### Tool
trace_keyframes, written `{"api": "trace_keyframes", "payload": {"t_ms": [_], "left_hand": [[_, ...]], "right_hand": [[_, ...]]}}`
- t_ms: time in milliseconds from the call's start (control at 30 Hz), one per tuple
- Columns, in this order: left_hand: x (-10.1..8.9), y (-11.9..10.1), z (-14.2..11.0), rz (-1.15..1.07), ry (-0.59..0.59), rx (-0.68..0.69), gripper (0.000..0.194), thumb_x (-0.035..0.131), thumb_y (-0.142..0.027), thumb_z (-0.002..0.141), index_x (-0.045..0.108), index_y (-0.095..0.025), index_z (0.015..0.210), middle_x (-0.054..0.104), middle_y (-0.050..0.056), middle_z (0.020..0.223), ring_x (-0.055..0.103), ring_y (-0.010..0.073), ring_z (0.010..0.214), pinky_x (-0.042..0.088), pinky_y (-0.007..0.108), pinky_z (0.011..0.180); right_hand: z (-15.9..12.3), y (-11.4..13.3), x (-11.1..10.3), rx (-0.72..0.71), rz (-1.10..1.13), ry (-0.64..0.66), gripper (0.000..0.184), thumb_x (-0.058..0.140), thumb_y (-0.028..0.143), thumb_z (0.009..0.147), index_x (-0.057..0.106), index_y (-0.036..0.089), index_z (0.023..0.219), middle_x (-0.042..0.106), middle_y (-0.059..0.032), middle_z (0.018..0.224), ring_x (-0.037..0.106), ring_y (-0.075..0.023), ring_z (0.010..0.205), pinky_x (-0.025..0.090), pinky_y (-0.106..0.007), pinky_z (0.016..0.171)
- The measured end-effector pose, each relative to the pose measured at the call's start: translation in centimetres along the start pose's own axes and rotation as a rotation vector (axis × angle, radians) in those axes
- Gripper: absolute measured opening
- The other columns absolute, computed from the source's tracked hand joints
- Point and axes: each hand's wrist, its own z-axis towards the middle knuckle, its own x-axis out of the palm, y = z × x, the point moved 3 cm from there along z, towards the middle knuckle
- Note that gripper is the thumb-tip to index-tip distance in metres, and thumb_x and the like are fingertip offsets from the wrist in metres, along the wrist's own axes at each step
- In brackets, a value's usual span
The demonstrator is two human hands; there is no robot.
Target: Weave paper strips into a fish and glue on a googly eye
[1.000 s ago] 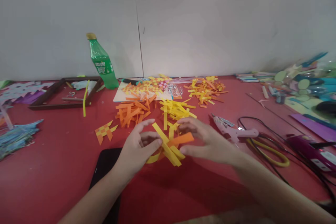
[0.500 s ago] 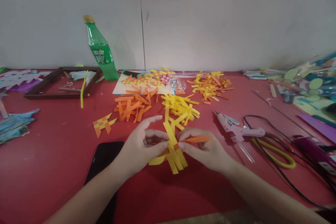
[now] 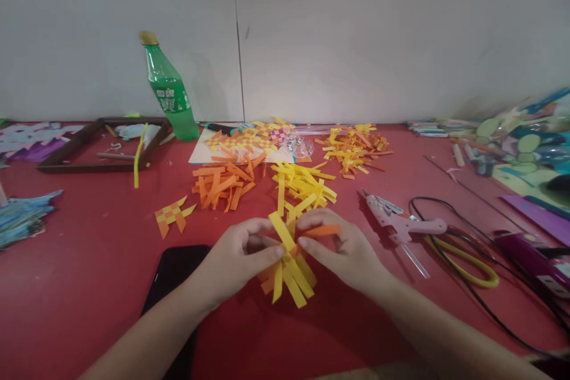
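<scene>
Yellow and orange paper strips (image 3: 297, 282), partly interlaced, are held up between my two hands over the red table. My left hand (image 3: 249, 255) pinches the weave from its left side with thumb and fingers. On the other side my right hand (image 3: 341, 249) is closed on an orange strip (image 3: 325, 230) where it meets the yellow ones. Several yellow ends fan out downward below my thumbs. Just beyond the hands lie a pile of yellow strips (image 3: 307, 184) and a pile of orange strips (image 3: 222, 183). A finished woven paper fish (image 3: 171, 215) rests to the left.
A black phone (image 3: 171, 273) lies under my left forearm. To the right are a pink glue gun (image 3: 396, 219), yellow-handled scissors (image 3: 472, 270) and a black cable. A green bottle (image 3: 171, 98), a wooden frame (image 3: 84, 142) and mixed strips (image 3: 354, 148) stand or lie toward the wall.
The woven strips have turned slightly in my hands, and the lower yellow ends now spread wider. A curled yellow strip at the left now points down. The orange strip has shifted left with my right hand.
</scene>
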Motion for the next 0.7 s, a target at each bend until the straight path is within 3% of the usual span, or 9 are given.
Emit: {"api": "trace_keyframes", "payload": {"t_ms": [133,233,367,467,600,700], "left_hand": [[0.5,-0.1,0.1,0.075,0.057,0.06,0.019,0.075,-0.028,0.076,0.065,-0.019,0.089,0.076,0.004,0.083,0.072,0.0208,0.079,0.051,0.029,0.07],[1.1,-0.1,-0.1,0.13,0.084,0.081,0.02,0.073,-0.027,0.076,0.066,-0.018,0.092,0.076,0.006,0.085,0.071,0.0218,0.081,0.052,0.03,0.073],[1.5,-0.2,-0.3,0.143,0.116,0.099,0.018,0.069,-0.018,0.075,0.068,-0.018,0.093,0.075,0.006,0.085,0.071,0.0221,0.081,0.053,0.03,0.072],[1.4,0.0,-0.2,0.086,0.127,0.099,0.019,0.07,-0.018,0.075,0.069,-0.019,0.094,0.076,0.006,0.087,0.072,0.0231,0.084,0.054,0.033,0.077],[0.9,0.3,0.1,0.013,0.088,0.091,0.029,0.072,-0.027,0.077,0.071,-0.019,0.105,0.076,0.009,0.097,0.071,0.0244,0.091,0.052,0.037,0.085],[0.5,0.4,0.2,-0.033,0.029,0.088,0.034,0.074,-0.028,0.076,0.072,-0.02,0.109,0.073,0.007,0.094,0.069,0.0214,0.086,0.052,0.034,0.082]], "right_hand": [[-0.8,1.4,-0.6,-0.288,-0.444,-0.263,0.029,0.066,0.018,0.081,0.059,0.025,0.109,0.068,-0.0057,0.103,0.063,-0.0236,0.099,0.047,-0.043,0.09],[-1.8,3.0,-0.1,-0.426,-0.577,-0.254,0.032,0.065,0.023,0.081,0.058,0.026,0.112,0.068,-0.0063,0.101,0.062,-0.0248,0.093,0.043,-0.044,0.086],[-2.1,3.5,0.9,-0.382,-0.568,-0.094,0.044,0.061,0.035,0.084,0.053,0.02,0.125,0.067,-0.0099,0.113,0.059,-0.0285,0.102,0.041,-0.044,0.088],[-2.1,3.3,1.4,-0.44,-0.49,-0.033,0.047,0.058,0.019,0.085,0.047,0.02,0.131,0.072,-0.0063,0.103,0.059,-0.0246,0.097,0.044,-0.04,0.085],[-2.2,3.1,1.2,-0.508,-0.349,-0.026,0.065,0.052,0.004,0.082,0.036,0.023,0.141,0.075,-0.0017,0.095,0.062,-0.0213,0.088,0.049,-0.038,0.08],[-2.2,3.1,0.9,-0.514,-0.34,-0.061,0.063,0.053,0.001,0.081,0.043,0.025,0.138,0.076,-0.0028,0.096,0.066,-0.0202,0.086,0.054,-0.036,0.077]]}}
